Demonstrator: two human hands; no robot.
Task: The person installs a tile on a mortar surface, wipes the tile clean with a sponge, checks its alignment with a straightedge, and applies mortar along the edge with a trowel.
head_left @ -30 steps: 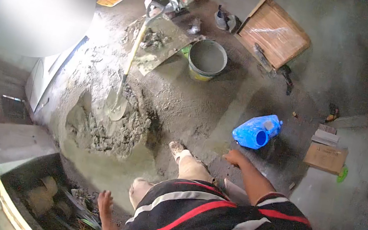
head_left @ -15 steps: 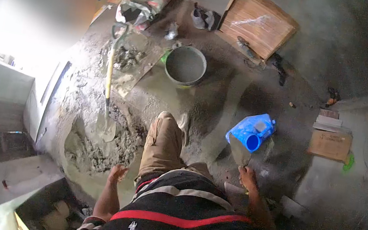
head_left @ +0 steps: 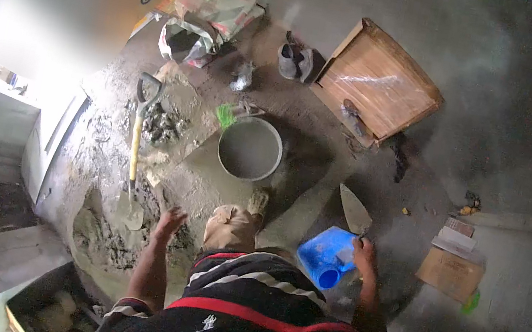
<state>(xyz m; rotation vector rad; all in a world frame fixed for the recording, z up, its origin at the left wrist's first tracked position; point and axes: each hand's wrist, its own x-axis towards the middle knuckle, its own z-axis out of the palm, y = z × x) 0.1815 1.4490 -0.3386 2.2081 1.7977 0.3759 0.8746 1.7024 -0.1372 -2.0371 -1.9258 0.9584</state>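
Note:
My right hand (head_left: 364, 256) is closed round the handle of a pointing trowel (head_left: 353, 211), whose pointed blade aims up and away from me. Right beside that hand a blue plastic jug (head_left: 323, 244) lies on its side on the floor, its round mouth facing me. My left hand (head_left: 171, 223) hangs with nothing in it, fingers loosely apart, above a heap of wet grey mortar (head_left: 102, 226). Nearest to it is a shovel (head_left: 136, 143) with a yellow shaft, its blade resting in the mortar.
A round bucket (head_left: 250, 149) of grey material stands ahead of my legs. Farther off are torn sacks (head_left: 225, 13), a pair of shoes (head_left: 295, 61) and a large flat cardboard-wrapped panel (head_left: 384, 84). A cardboard box (head_left: 450, 273) sits by the right wall.
The view has shifted, so the bucket and shovel appear lower. My right hand has lifted the trowel from in front of the jug's mouth to beyond the jug. My left hand has moved forward.

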